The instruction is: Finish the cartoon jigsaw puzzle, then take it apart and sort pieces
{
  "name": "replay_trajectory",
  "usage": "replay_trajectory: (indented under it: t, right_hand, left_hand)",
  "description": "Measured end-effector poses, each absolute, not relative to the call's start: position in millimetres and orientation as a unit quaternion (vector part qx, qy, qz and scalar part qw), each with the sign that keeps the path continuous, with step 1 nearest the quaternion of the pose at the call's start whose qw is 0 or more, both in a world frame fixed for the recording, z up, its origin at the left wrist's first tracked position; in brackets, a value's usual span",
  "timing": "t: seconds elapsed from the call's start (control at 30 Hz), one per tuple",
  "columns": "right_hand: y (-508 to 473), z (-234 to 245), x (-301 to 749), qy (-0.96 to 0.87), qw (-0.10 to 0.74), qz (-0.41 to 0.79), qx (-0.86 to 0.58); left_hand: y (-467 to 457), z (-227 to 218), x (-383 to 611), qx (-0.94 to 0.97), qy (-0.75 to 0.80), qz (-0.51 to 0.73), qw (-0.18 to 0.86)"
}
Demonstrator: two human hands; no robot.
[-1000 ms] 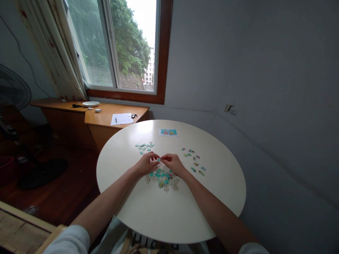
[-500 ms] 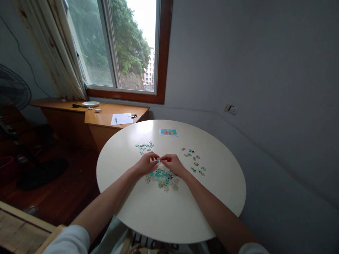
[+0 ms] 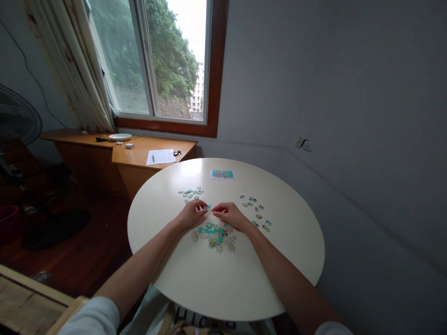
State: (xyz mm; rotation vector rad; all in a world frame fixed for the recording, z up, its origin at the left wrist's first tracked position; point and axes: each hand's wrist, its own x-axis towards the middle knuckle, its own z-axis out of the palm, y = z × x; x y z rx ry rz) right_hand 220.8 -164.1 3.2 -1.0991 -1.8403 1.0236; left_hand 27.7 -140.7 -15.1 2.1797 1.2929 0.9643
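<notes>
Over the middle of the round white table (image 3: 216,288), my left hand (image 3: 193,213) pinches a small teal jigsaw puzzle piece (image 3: 208,207) between thumb and fingers. Just right of that piece is my right hand (image 3: 229,215), its bent fingers a little apart and nothing visible in them. Below both hands lies a heap of jigsaw pieces (image 3: 215,235), some teal and patterned, others pale side up. A group of teal pieces (image 3: 190,192) is spread beyond my left hand. Several multicoloured pieces (image 3: 258,216) lie scattered to the right of my right hand.
A printed picture card (image 3: 222,174) lies at the table's far side. Behind on the left, a wooden desk (image 3: 153,144) carries a white plate (image 3: 120,137), a sheet of paper (image 3: 160,157) and keys (image 3: 177,153). A standing fan (image 3: 17,116) is at far left.
My right hand's fingers have come off the teal piece and moved slightly right. The piece stays with my left hand, shifted slightly up. The other pieces look the same.
</notes>
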Motion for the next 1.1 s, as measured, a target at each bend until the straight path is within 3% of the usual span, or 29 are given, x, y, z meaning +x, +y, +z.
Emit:
replay_trajectory:
  t: [0.3,0.67,1.1]
  right_hand:
    - [-174,14,226,-0.772,0.233,0.49,-0.332]
    - [-173,13,226,-0.785,0.232,0.469,-0.332]
    - [-171,10,223,-0.811,0.237,0.405,-0.349]
  left_hand:
    - [-136,-9,13,0.736,0.582,0.332,0.099]
    - [-136,13,-17,0.627,0.761,0.164,0.024]
    - [-132,7,-23,0.615,0.773,0.155,0.023]
